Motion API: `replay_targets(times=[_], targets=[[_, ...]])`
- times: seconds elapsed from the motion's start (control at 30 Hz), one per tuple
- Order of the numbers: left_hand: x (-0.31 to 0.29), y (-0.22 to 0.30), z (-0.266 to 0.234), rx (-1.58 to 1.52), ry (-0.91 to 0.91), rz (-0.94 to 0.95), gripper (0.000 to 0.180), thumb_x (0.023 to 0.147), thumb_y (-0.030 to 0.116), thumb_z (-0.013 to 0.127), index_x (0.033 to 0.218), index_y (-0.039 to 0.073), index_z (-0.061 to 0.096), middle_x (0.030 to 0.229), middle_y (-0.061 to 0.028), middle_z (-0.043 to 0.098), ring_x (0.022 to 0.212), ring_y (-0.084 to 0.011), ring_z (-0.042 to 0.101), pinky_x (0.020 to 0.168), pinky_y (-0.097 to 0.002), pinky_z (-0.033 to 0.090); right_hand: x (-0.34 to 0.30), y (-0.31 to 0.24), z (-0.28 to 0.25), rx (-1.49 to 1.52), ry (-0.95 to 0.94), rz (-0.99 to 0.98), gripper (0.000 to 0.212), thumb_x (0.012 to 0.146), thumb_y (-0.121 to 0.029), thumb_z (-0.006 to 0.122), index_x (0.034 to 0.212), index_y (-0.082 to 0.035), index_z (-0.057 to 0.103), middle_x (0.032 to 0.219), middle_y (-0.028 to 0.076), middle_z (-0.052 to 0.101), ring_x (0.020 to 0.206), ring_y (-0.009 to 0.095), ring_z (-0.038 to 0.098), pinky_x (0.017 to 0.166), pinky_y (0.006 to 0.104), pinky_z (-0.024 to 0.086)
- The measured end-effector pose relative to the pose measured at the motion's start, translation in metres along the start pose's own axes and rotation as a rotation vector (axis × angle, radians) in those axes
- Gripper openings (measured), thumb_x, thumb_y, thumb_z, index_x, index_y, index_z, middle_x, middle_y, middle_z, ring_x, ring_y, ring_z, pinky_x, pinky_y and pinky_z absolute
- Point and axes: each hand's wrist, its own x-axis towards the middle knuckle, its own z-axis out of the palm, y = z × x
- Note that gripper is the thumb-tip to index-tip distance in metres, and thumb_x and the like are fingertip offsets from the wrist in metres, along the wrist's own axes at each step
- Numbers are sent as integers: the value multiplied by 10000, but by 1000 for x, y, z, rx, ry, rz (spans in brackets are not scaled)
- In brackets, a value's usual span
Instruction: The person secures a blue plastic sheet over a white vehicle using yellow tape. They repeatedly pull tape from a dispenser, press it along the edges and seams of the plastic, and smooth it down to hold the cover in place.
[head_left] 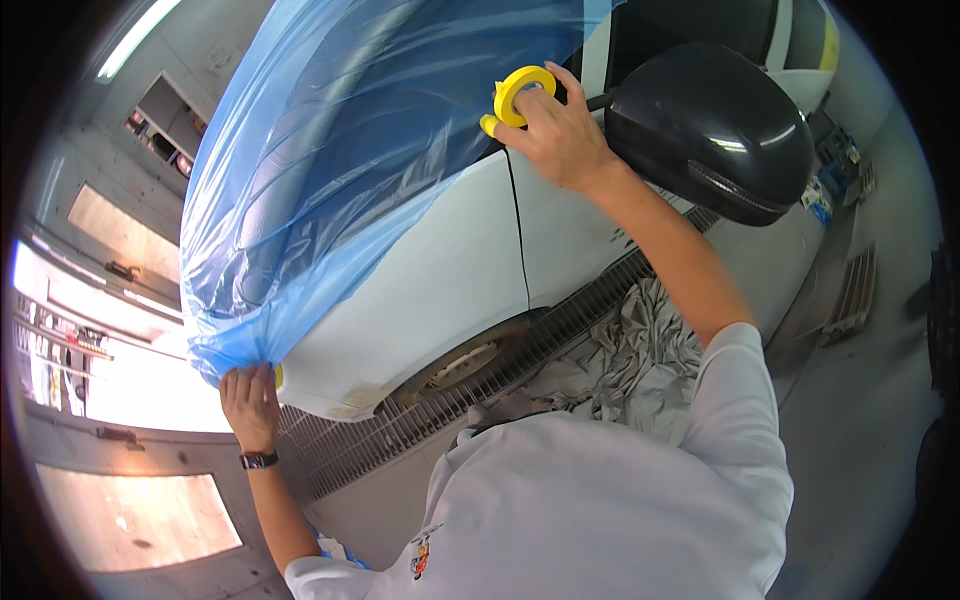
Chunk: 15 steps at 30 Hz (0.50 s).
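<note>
Shirt | tape roll in right hand | blue film at left hand

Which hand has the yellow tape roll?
The right hand, beside the black mirror, holds the tape roll; the left hand, wearing a wristband, touches blue film.

Auto workshop (film-draped car)

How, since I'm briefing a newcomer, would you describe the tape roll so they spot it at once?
Find the white car partly draped in blue plastic film, then its black side mirror. Left of that mirror, the person's right hand holds the masking tape roll, the only bright yellow ring in view.
</note>
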Motion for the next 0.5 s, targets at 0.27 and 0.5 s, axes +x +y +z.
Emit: replay_targets(times=[0.27,0.5], targets=[[-15,-10,-10,-120,155,24,238,859,-19,801,1080,27,724,1123,-127,747,1065,-357,713,954,-485,569,-1,-35,-14,120,-68,191,362,825,-443,883,930,-131,730,1295,118,672,1207,266,586,1160,597,298],[-1,-19,-7,-343,235,7,368,770,74,917,1072,28,713,1139,-139,775,1005,-365,749,878,-448,601,30,-83,6,164,-40,167,422,849,-560,823,972,-165,743,1317,69,666,1155,227,589,1145,587,295]])
